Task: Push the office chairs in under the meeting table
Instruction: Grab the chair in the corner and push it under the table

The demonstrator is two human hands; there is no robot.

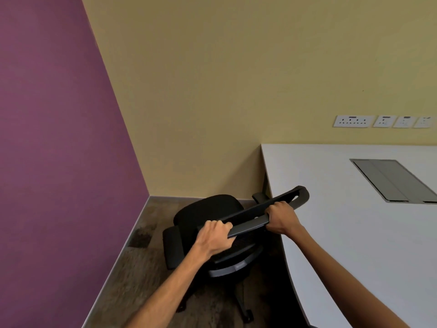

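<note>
A black office chair (208, 211) stands in the room's corner, beside the left edge of the white meeting table (331, 228). Its seat faces the yellow wall and its backrest top rail runs diagonally toward the table. My left hand (214, 237) grips the lower left end of that rail. My right hand (281, 218) grips the rail further right, close to the table edge. The rail's far end overlaps the tabletop. One armrest shows at the left, another by the table's corner. The wheeled base is partly hidden under the seat and my arms.
A purple wall (59, 162) closes off the left side and a yellow wall (212, 91) the far side. Brown carpet (132, 275) covers the narrow floor strip between them and the table. A grey cable hatch (392, 181) is set in the tabletop. Wall sockets (353, 121) sit above.
</note>
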